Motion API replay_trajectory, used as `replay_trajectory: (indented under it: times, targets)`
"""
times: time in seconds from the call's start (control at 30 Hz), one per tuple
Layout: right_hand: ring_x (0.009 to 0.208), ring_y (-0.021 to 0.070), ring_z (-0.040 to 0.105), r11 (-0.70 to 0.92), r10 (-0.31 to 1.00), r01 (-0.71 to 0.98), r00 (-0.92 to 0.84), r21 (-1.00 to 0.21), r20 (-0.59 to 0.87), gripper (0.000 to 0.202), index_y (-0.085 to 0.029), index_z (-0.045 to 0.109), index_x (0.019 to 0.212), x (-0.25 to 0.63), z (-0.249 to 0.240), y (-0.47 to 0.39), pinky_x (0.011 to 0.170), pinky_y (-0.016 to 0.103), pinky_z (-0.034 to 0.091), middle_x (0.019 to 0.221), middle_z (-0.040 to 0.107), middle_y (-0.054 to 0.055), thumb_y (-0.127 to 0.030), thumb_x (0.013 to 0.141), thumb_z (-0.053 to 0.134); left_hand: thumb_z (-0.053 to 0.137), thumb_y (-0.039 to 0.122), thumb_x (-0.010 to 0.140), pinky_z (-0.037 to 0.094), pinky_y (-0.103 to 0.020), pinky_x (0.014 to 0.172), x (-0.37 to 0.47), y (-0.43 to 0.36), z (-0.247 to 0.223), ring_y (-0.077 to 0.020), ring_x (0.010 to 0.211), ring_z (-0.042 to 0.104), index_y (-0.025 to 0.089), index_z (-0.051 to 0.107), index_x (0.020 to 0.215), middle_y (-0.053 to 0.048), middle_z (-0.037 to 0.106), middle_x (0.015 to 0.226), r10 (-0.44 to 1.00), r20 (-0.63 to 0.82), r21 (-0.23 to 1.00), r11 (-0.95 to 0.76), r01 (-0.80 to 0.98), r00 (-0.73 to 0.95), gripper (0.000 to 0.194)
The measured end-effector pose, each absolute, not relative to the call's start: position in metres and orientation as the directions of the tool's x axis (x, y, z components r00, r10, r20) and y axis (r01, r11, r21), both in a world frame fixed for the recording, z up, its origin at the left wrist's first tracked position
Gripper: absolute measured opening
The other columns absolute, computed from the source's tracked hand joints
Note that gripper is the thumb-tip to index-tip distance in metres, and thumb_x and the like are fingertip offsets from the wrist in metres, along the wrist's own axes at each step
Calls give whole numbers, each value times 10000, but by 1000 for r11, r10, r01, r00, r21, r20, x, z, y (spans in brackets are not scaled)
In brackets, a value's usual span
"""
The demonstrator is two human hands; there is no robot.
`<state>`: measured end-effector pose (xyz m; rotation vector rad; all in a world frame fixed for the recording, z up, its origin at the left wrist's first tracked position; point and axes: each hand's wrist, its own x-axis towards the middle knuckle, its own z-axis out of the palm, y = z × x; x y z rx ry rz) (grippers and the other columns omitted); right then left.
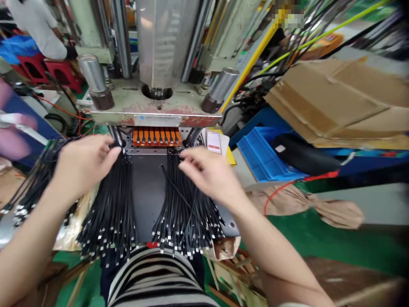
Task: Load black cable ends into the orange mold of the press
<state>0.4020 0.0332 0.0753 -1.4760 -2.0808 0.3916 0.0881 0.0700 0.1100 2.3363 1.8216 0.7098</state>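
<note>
The person's left hand (pixel 86 162) is partly hiding a black cable bundle (pixel 111 209), the right hand (pixel 212 175) a second bundle (pixel 188 213), near their upper ends; fingers are curling half-closed, blur obscuring whether they are pinching anything. A press plate (pixel 188 106) is overhanging the orange block (pixel 156 136); cardboard (pixel 335 98) is running out of view at right

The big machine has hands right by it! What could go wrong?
The left hand and right hand are near the gap in the machine, so they might get pinched if its upper plate came down.

Some black cables seem to reach past the dark tabletop, so a bump could knock them off.
</note>
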Motion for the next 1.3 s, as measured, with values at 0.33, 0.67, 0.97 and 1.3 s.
replay_trajectory:
  times: [0.33, 0.67, 0.97, 1.3]
  targets:
    - [867, 319, 717, 240, 939, 969, -248, -64, -240, 228, -129, 680, 954, 362, 9, 55, 698, 350, 502, 924, 728, 157, -216, 980, 471, 479, 293, 900, 450, -310, 728, 51, 110, 11, -238, 792, 665, 190, 591, 846, -73, 672, 788, 981, -175, 164, -53, 985, 81, 162]
    - [571, 120, 574, 543, 834, 386, -351, -746, 426, 171, -202, 594, 882, 357, 71, 40, 600, 229, 416, 667, 627, -25, -300, 985, 500, 584, 311, 907, 416, -201, 575, 117, 75, 113, -104, 619, 559, 181, 523, 863, 11, 587, 702, 881, 383, 759, -472, 448, 278, 150]
    - [517, 108, 569, 613, 790, 192, -172, -767, 588, 173, -214, 566, 896, 326, 79, 42, 554, 222, 445, 638, 628, -32, -335, 993, 489, 610, 299, 941, 464, -187, 522, 152, 64, 140, -90, 634, 585, 178, 702, 1002, -39, 639, 859, 745, 564, 693, -661, 287, 357, 164]
    - [529, 114, 515, 526, 844, 95, -180, -845, 506, 174, -201, 570, 865, 314, 69, 54, 543, 225, 413, 637, 575, -33, -349, 951, 539, 708, 307, 859, 453, -161, 416, 168, 68, 126, -57, 449, 542, 137, 668, 742, 16, 537, 667, 814, 546, 805, -575, 143, 197, 210]
